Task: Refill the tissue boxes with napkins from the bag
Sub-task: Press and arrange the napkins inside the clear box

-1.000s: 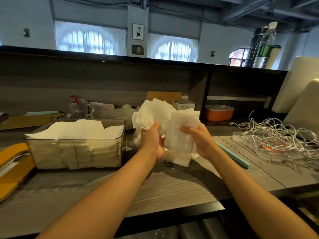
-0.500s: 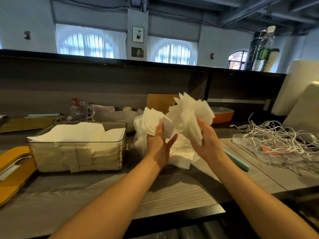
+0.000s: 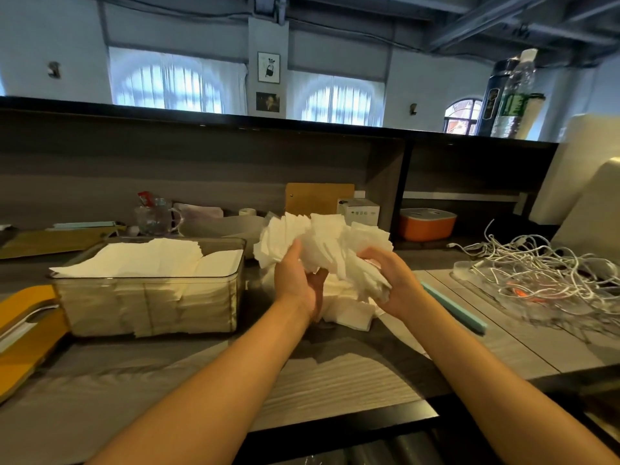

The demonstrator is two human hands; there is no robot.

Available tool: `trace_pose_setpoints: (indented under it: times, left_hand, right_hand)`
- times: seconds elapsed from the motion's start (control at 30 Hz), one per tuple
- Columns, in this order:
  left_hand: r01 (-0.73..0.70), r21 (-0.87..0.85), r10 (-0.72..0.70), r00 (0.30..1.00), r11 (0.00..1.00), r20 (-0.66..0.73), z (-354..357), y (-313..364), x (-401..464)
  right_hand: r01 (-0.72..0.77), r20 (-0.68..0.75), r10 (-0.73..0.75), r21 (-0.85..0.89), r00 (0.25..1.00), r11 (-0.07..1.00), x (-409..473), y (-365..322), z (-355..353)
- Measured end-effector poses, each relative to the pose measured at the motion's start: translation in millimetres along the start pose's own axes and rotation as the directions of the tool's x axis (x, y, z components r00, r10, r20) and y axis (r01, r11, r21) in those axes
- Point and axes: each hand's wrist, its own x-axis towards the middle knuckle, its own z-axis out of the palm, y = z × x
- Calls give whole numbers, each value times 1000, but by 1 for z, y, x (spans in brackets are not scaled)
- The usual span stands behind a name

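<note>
Both hands are up over the table (image 3: 335,377), sharing one loose, fanned wad of white napkins (image 3: 332,243). Left hand (image 3: 297,283) has fingers curled under the wad's left side w/ thumb up against the sheets, so its grip is closed on the napkins. Right hand (image 3: 392,283) has fingers curled over the wad's right end, grip also closed on the paper; sheets hang down past the palm. The wad is held clear of the table, approx. mid-frame.

Below the hands lies a further heap of napkins (image 3: 349,313) on the table; whether a bag is round it can't be told, since hands and wad cover most of it.

Left of the hands sits a clear tissue box (image 3: 147,307), lid off, packed w/ folded napkins that rise above its rim. It is near the left hand but not touching it.

Other bits: a yellow lid (image 3: 23,327) at far left edge, a glass mug (image 3: 156,219) behind the box, an orange container (image 3: 426,223) in the shelf recess at back right, a tangle of white cables (image 3: 543,273) on the right, and a teal strip (image 3: 453,310) just beside the right wrist.
</note>
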Motion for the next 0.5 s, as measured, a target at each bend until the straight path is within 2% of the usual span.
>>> trace_pose_setpoints:
  times: [0.07,0.17,0.4,0.5]
  left_hand:
    - [23,-73,-25,999,997,-27,-2,3,0]
    - [70,-86,-73,997,994,-34,0,1,-1]
    - [193,-150,-205,976,970,-67,8,-12,-11]
    - [183,-87,-186,982,979,-29,7,-18,-13]
  right_hand:
    - [33,52,-41,155,998,987,-4,-5,-5]
    - [113,148,-184,396,972,911,-9,-15,-12]
    - [309,152,-433,497,889,811,-8,-25,-12]
    - [271,208,-439,540,874,797,-6,-24,-12]
